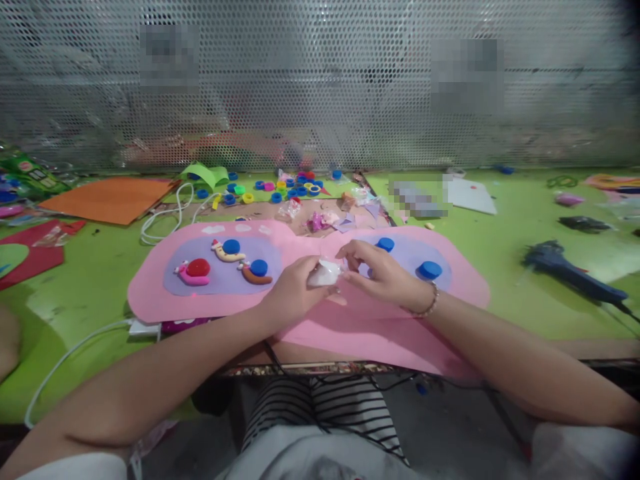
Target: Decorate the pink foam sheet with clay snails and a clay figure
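Observation:
My left hand (pixel 295 288) holds a small white packet (pixel 326 273) between thumb and fingers. My right hand (pixel 376 272) is at the packet's right side, thumb and forefinger bent close together; whether they grip a bit of it is too small to tell. Both hands are over a pink sheet (pixel 150 293) with purple patches. On the left patch (pixel 220 267) sit a pink clay snail with a red cap (pixel 199 269), a cream one and a brown one with blue caps. Two blue caps, one of them here (pixel 429 270), lie on the right patch.
Coloured caps (pixel 300 187) are scattered behind the sheet, near paper and plastic scraps. A glue gun (pixel 575 270) lies at the right. Orange paper (pixel 113 199) and a white cable (pixel 183 213) are at the left. A perforated metal screen (pixel 320 87) stands behind.

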Tool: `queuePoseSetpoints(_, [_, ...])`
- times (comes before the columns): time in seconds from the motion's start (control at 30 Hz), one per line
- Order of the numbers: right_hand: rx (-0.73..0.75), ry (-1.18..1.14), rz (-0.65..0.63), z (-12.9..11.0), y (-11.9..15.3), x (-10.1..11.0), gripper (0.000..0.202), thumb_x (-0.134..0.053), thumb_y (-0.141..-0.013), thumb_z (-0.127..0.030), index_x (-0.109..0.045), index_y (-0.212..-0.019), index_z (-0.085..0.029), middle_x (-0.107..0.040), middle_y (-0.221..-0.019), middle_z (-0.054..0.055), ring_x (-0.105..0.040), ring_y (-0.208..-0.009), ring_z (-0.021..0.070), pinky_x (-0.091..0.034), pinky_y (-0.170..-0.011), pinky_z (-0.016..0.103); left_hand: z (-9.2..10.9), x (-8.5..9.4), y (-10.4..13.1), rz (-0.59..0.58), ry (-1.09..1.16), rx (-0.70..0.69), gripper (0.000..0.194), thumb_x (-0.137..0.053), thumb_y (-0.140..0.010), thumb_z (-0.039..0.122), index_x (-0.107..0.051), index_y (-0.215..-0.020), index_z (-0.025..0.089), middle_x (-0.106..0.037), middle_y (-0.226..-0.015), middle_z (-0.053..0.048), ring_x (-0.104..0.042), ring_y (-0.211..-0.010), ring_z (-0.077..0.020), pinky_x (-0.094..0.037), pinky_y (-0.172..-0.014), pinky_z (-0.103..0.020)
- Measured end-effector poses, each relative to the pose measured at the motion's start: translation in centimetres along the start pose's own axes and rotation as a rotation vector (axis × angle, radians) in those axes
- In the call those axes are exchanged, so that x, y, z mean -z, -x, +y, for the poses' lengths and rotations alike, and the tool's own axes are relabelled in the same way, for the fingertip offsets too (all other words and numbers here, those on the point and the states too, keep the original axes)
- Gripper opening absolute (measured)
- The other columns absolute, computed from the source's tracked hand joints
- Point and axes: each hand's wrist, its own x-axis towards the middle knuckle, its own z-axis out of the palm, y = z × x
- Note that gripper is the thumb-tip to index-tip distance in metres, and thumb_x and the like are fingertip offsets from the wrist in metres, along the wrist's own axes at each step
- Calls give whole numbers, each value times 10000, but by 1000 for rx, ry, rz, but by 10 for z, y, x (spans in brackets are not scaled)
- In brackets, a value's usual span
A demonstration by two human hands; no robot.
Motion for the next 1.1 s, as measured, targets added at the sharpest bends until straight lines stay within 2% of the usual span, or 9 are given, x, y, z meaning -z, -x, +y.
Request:
queuePoseSetpoints(0.07, [20, -9, 15, 1, 0, 3, 111, -401, -891, -246, -462, -842, -167, -462, -699, 8, -420, -607, 107, -356, -574, 229, 1, 0, 0, 17, 18, -14, 264, -647, -686, 276, -556, -907, 164, -591, -865, -29, -536, -788, -160, -418, -692, -274])
queuePoseSetpoints(0.17, [95, -36, -33, 1, -1, 4, 216, -331, -911, -191, -428, -719, -174, -441, -686, 12, -410, -616, 108, -348, -580, 226, 0, 0, -1, 30, 0, -55, 273, -659, -678, 268, -569, -920, 180, -604, -909, -36, -542, -851, -173, -417, -751, -293])
queuePoseSetpoints(0.33, [110, 0, -121, -4, 0, 3, 215, -359, -908, -220, -461, -728, -162, -454, -679, 20, -418, -634, 119, -343, -591, 238, -2, 0, -2, 20, -89, -116, 256, -667, -679, 303, -583, -891, 187, -611, -871, -25, -537, -826, -168, -412, -748, -301])
queuePoseSetpoints(0.47, [32, 2, -223, -5, -1, 4, 235, -359, -907, -267, -486, -748, -149, -492, -688, 30, -434, -635, 123, -350, -602, 248, -4, 0, -1, 20, -149, -156, 185, -614, -702, 154, -580, -879, 195, -602, -853, -9, -521, -838, -159, -403, -751, -290])
queuePoseSetpoints(0.57, [14, -22, -263, -6, -3, 3, 280, -346, -912, -308, -500, -746, -144, -508, -697, 40, -445, -645, 129, -353, -610, 255, -6, 0, 1, 12, -208, -196, 179, -558, -719, 105, -573, -871, 198, -581, -824, -9, -506, -834, -163, -396, -745, -294])
queuePoseSetpoints(0.83, [-199, -154, -245, -17, -1, -8, 293, -428, -867, -377, -480, -686, -152, -457, -600, -12, -385, -532, 88, -305, -503, 211, -10, 1, 4, 4, -340, -340, 115, -523, -778, 178, -553, -889, 183, -568, -805, -34, -489, -804, -176, -388, -725, -302])
queuePoseSetpoints(0.97, [-145, -177, -240, -18, -1, -9, 278, -416, -873, -336, -453, -663, -158, -425, -586, -25, -361, -522, 79, -289, -503, 207, -9, 0, 5, 1, -360, -369, 114, -505, -777, 149, -549, -878, 174, -562, -790, -37, -488, -799, -177, -387, -718, -297])
queuePoseSetpoints(1.1, [-108, -233, -214, -16, -3, -8, 269, -391, -876, -285, -415, -635, -168, -386, -569, -37, -341, -518, 77, -286, -506, 209, -6, 1, 4, 29, -305, -338, 112, -525, -762, 138, -545, -869, 165, -557, -801, -32, -500, -807, -163, -394, -731, -279])
